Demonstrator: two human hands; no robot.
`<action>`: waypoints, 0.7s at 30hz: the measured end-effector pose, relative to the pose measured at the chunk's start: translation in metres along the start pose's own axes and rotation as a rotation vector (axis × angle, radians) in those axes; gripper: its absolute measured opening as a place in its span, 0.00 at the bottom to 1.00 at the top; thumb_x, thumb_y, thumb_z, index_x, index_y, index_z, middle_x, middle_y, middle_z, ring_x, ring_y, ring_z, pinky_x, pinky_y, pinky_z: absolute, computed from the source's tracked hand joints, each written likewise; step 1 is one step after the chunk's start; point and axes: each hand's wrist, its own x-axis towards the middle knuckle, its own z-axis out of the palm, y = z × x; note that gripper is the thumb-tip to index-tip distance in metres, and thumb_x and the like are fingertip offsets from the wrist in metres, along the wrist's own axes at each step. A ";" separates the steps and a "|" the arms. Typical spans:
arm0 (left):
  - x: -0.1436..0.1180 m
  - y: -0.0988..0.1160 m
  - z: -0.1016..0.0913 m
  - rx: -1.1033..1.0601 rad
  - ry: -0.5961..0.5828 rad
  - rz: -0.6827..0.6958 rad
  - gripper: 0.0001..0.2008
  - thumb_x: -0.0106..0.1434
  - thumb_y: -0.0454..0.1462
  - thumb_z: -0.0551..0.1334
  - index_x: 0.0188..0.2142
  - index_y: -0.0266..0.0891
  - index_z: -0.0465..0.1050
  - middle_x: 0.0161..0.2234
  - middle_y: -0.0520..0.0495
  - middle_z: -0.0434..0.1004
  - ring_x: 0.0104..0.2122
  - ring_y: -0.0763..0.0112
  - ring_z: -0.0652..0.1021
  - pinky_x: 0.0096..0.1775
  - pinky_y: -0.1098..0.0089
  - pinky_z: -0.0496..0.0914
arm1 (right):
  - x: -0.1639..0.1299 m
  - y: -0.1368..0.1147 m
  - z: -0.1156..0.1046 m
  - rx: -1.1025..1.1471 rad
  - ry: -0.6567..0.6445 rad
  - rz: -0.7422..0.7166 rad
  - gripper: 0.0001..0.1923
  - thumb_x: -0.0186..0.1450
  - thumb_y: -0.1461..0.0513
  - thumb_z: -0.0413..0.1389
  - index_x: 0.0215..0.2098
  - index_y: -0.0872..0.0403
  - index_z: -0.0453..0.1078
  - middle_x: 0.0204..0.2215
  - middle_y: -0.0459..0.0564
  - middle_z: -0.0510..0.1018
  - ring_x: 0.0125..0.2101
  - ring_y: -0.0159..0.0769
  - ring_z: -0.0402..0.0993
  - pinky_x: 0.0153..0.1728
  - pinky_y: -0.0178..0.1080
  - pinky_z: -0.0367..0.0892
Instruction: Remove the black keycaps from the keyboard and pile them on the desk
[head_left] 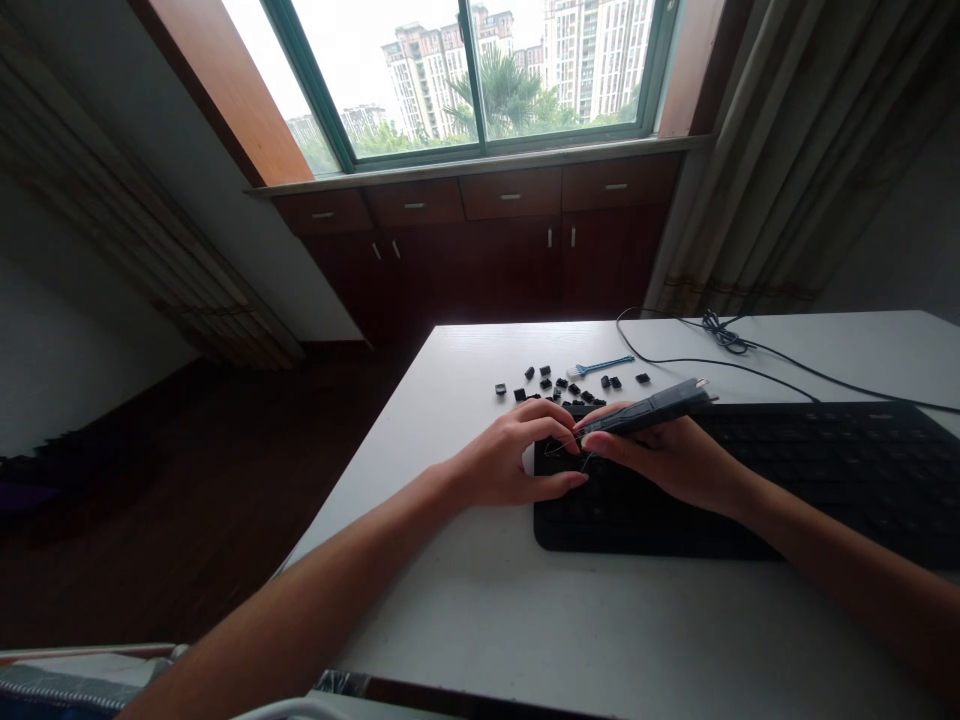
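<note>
A black keyboard (795, 470) lies on the white table (450, 590), with some keys removed at its left end. My right hand (667, 455) grips a black keycap puller (645, 408), whose thin wire loops point down at the keyboard's upper left corner. Metal prongs stick out of the puller's other end. My left hand (517, 450) rests at that same corner, thumb and index finger apart around the wires. Whether its fingertips touch the wires I cannot tell. Several loose black keycaps (574, 388) are scattered just behind the keyboard, partly hidden by my hands.
A blue-handled brush (600, 366) lies behind the keycaps. The black cable (724, 333) runs across the table's far right part, partly bundled. Past the table's far edge stand dark red cabinets (480, 255) below a window (480, 80). Curtains (795, 150) hang on both sides.
</note>
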 end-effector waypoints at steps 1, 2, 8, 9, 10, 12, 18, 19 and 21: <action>0.000 0.001 -0.001 0.001 0.000 -0.008 0.15 0.61 0.42 0.68 0.44 0.38 0.73 0.48 0.40 0.74 0.47 0.63 0.77 0.50 0.61 0.73 | 0.000 0.000 0.000 -0.018 0.003 -0.002 0.14 0.65 0.53 0.61 0.46 0.49 0.77 0.38 0.47 0.83 0.37 0.40 0.78 0.38 0.40 0.73; 0.000 0.001 -0.001 0.002 -0.005 -0.014 0.15 0.61 0.42 0.68 0.44 0.39 0.73 0.48 0.40 0.74 0.47 0.63 0.76 0.51 0.60 0.73 | -0.001 0.000 0.000 -0.031 0.002 -0.002 0.15 0.65 0.53 0.61 0.47 0.49 0.77 0.38 0.47 0.83 0.37 0.40 0.78 0.38 0.41 0.73; 0.000 0.004 -0.004 0.003 -0.052 -0.020 0.14 0.60 0.41 0.68 0.44 0.38 0.74 0.48 0.39 0.73 0.48 0.61 0.76 0.52 0.59 0.72 | -0.003 0.001 -0.002 0.005 -0.034 0.014 0.16 0.63 0.52 0.62 0.48 0.49 0.77 0.40 0.49 0.83 0.40 0.43 0.80 0.42 0.44 0.76; 0.000 0.004 -0.004 0.003 -0.050 -0.021 0.14 0.60 0.41 0.67 0.44 0.38 0.74 0.48 0.39 0.73 0.48 0.61 0.76 0.52 0.59 0.72 | -0.003 0.001 -0.002 0.001 -0.024 0.013 0.16 0.63 0.52 0.62 0.47 0.49 0.77 0.40 0.48 0.84 0.40 0.43 0.81 0.41 0.44 0.77; 0.000 0.005 -0.005 0.003 -0.049 -0.023 0.14 0.60 0.41 0.67 0.44 0.38 0.74 0.48 0.39 0.73 0.48 0.60 0.75 0.52 0.59 0.72 | -0.003 0.001 -0.002 -0.005 -0.012 0.010 0.16 0.63 0.52 0.62 0.47 0.49 0.77 0.40 0.48 0.84 0.39 0.42 0.81 0.41 0.44 0.77; 0.000 0.005 -0.006 -0.009 -0.062 -0.023 0.14 0.60 0.40 0.67 0.44 0.38 0.74 0.49 0.39 0.73 0.48 0.60 0.75 0.52 0.59 0.72 | -0.003 0.001 0.000 -0.021 0.004 0.000 0.16 0.63 0.52 0.62 0.47 0.49 0.77 0.39 0.47 0.84 0.38 0.41 0.81 0.41 0.44 0.77; 0.000 0.003 -0.013 -0.081 -0.128 0.005 0.19 0.58 0.33 0.61 0.51 0.38 0.71 0.51 0.39 0.70 0.50 0.59 0.74 0.54 0.58 0.71 | -0.004 0.001 0.001 -0.069 0.023 -0.029 0.16 0.64 0.52 0.61 0.48 0.49 0.77 0.40 0.48 0.83 0.38 0.40 0.80 0.39 0.43 0.76; 0.000 0.002 -0.013 -0.081 -0.131 0.007 0.20 0.58 0.33 0.61 0.51 0.38 0.70 0.51 0.39 0.70 0.50 0.58 0.74 0.54 0.57 0.71 | -0.004 0.001 0.001 -0.083 0.022 -0.035 0.16 0.64 0.52 0.61 0.48 0.49 0.77 0.40 0.47 0.83 0.38 0.40 0.80 0.39 0.42 0.76; -0.001 0.001 -0.013 -0.079 -0.134 0.007 0.22 0.58 0.33 0.60 0.53 0.38 0.69 0.51 0.38 0.70 0.50 0.58 0.74 0.54 0.57 0.71 | -0.004 0.000 0.001 -0.119 0.024 -0.050 0.15 0.65 0.52 0.61 0.47 0.48 0.77 0.40 0.47 0.83 0.38 0.40 0.79 0.39 0.42 0.76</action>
